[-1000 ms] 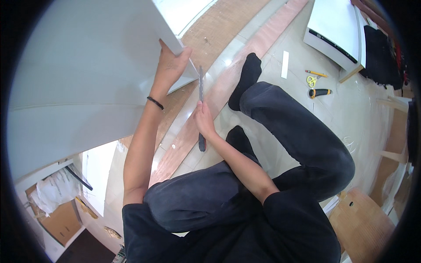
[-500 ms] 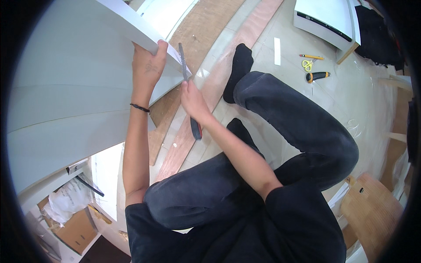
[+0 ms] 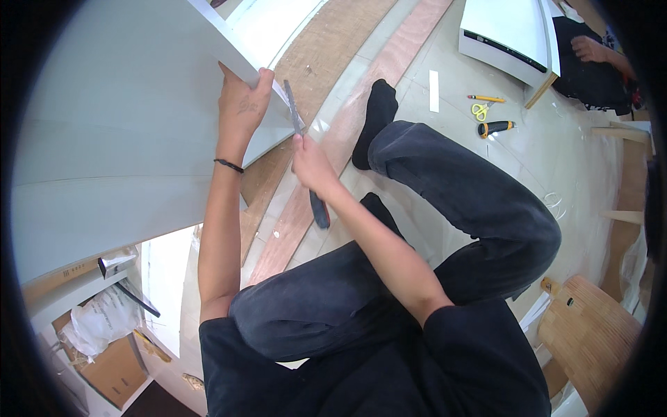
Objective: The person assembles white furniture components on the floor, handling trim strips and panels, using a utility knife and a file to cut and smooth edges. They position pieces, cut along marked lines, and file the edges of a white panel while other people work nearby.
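Note:
A large pale grey panel [image 3: 118, 132] fills the upper left. My left hand [image 3: 240, 104] grips its lower right edge, thumb over the rim. My right hand [image 3: 313, 167] holds a long flat file [image 3: 294, 111] with a dark handle; the blade lies along the panel's edge just right of my left hand. I sit on the floor with both legs in dark trousers and black socks [image 3: 375, 111] stretched out.
Long wooden boards [image 3: 389, 62] lie on the floor under the panel. Yellow scissors [image 3: 479, 110], a pencil [image 3: 486, 99] and a black-and-orange knife [image 3: 495, 128] lie at upper right. Another person's hand [image 3: 590, 48] rests by a white panel [image 3: 507, 31]. A wooden stool [image 3: 590, 333] stands lower right, a cardboard box [image 3: 111, 361] lower left.
The panel edge, my left hand and the file have shifted left and slightly up in view. My right hand has slid along the panel edge with the file.

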A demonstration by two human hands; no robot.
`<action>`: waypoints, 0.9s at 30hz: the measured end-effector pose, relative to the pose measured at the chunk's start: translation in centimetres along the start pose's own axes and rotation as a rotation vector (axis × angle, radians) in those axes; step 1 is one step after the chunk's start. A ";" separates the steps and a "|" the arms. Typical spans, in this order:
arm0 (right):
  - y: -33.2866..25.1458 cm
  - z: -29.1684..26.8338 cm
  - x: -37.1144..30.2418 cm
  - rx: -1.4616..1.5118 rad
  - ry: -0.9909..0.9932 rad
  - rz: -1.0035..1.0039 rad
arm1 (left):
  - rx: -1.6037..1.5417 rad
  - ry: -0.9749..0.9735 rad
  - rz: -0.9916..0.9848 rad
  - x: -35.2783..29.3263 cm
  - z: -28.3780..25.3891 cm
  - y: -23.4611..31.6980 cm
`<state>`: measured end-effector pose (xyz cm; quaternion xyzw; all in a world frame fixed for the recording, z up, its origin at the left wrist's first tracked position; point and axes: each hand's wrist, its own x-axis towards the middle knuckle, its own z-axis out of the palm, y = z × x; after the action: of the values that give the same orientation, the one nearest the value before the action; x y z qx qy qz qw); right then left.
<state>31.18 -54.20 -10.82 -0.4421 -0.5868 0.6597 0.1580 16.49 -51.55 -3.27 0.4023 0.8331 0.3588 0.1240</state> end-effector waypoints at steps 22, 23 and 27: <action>1.5 0.4 -0.7 0.017 0.020 -0.027 | 0.006 0.033 0.060 -0.3 -0.1 0.9; 1.5 0.4 -0.3 -0.029 -0.018 0.034 | 0.001 0.046 0.084 -0.3 -0.1 0.9; 3.8 1.3 0.0 -0.085 0.030 -0.034 | 0.017 0.028 0.009 -0.4 -0.1 0.8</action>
<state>31.40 -56.05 -14.40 -0.4482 -0.6194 0.6247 0.1591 17.12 -51.58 -2.66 0.4019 0.8359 0.3581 0.1073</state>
